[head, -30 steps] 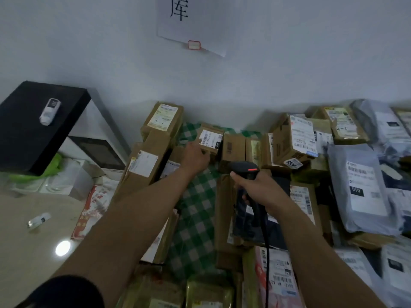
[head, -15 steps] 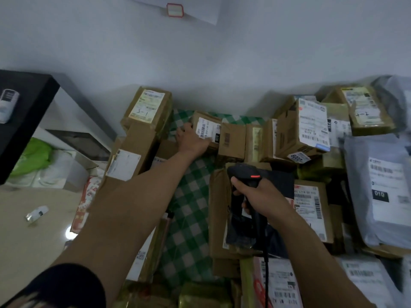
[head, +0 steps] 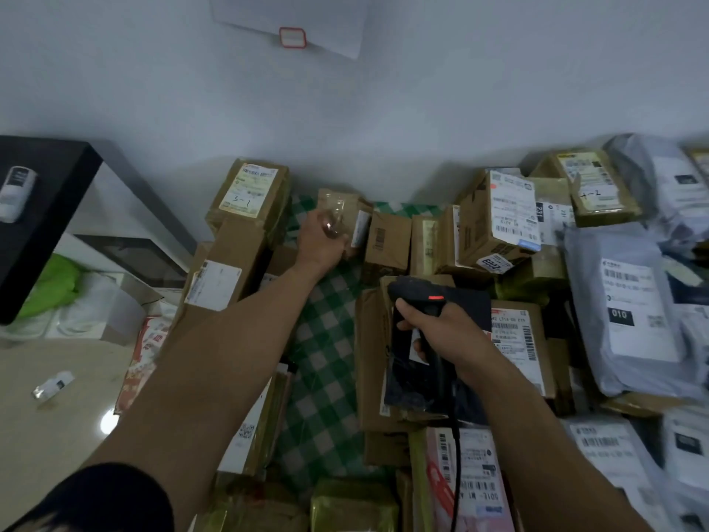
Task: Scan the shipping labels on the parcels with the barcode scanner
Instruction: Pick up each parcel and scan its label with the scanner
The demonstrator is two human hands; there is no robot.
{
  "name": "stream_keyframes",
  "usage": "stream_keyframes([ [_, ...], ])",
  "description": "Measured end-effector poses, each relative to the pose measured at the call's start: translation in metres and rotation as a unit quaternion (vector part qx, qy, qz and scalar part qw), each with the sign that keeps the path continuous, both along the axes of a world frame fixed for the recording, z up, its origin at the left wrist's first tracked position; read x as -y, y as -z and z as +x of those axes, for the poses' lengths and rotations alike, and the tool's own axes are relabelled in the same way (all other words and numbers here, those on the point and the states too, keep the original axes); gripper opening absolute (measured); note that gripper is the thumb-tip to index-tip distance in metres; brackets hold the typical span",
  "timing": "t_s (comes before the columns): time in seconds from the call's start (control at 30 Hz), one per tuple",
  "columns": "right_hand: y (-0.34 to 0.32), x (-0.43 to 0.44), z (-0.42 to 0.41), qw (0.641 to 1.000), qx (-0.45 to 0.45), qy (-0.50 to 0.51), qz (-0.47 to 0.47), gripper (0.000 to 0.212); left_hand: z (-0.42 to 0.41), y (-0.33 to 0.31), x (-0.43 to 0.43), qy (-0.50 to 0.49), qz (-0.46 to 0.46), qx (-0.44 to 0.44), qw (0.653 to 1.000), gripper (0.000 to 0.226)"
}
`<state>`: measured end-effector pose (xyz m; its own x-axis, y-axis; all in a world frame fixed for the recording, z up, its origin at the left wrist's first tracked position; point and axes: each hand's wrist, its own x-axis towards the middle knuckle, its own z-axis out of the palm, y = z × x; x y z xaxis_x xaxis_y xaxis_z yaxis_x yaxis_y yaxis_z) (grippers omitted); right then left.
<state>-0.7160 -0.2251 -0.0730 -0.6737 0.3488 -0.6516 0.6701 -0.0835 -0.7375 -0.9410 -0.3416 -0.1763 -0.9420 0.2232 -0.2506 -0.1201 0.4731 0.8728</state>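
Scanner [head: 416,297] right, box [head: 345,203] left (perhaps askew)

small box [head: 339,209]: blurred; its label [head: 360,228] unreadable
left hand [head: 318,245]: holds box, fingers blurred
scanner [head: 414,293]: grip hidden inside right hand [head: 449,332]
cable [head: 456,474]: cut off at bottom edge
sheet of paper [head: 307,17]: cut off at top edge

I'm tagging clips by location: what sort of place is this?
Probably a parcel depot or pickup room: labelled cardboard boxes and grey mailer bags are heaped against a wall, the left hand grips a small box, and the right hand holds a corded barcode scanner.
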Motion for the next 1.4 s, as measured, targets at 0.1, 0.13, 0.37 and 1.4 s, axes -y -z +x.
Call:
stream_keyframes([
  [0.1,-0.013,0.001,0.007,1.0,-0.022,0.007,0.01,0.015,0.002,-0.019,0.004,-0.031,0.043,-0.014,0.999,0.059],
  [0.13,-0.018,0.001,0.011,0.999,-0.03,0.007,0.013,0.014,0.003,-0.026,0.005,-0.037,0.052,-0.024,0.998,0.058],
  [0.37,-0.063,0.005,0.05,0.995,-0.074,0.019,0.059,0.019,0.055,-0.092,0.037,-0.044,0.181,-0.053,0.981,0.043],
  [1.4,-0.222,0.039,0.05,0.905,-0.274,-0.053,0.32,0.023,0.197,-0.227,0.134,0.209,0.236,-0.001,0.949,0.094],
])
